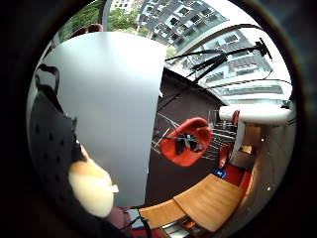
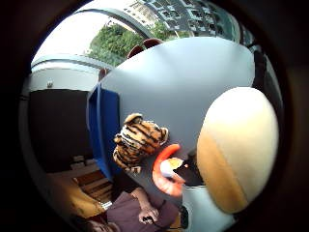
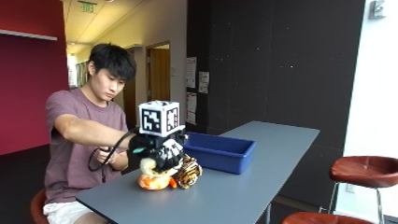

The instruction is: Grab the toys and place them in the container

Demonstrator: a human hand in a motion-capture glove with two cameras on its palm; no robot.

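While the gloved right hand (image 3: 160,150) hangs low over the near end of the grey table (image 3: 261,177), its fingers are curled round a soft cream plush toy (image 3: 150,166), rounded and egg-like, with a tan band along one side. The thumb side palm view shows that toy (image 2: 239,150) bulging close against the palm, its nap short and matte; the little finger side palm view catches the same pale, fuzzy lump (image 1: 94,188) beside the glove's black perforated fabric.

Directly under the grasped toy sits an orange plush toy (image 3: 152,182) with a curved, glossy-looking orange rim and a white and yellow patch inside it (image 2: 166,171); whether the cream toy touches it cannot be told. Just beside the grip, on the side toward the container, a striped tiger plush (image 3: 188,173) rests on the table top, its fur banded in black and amber, its body squat and rounded (image 2: 137,140).

Beyond the tiger, farther from the hand, stands the blue container (image 3: 219,151), a rectangular plastic bin with straight walls and a smooth rim. From the outside view its inside is hidden; the thumb side palm view shows only its blue wall (image 2: 104,125), so what it holds cannot be told.

The table top is smooth, flat and matte grey, long and narrow. The person's bare hand (image 3: 104,156) is down by the table edge, near the body.
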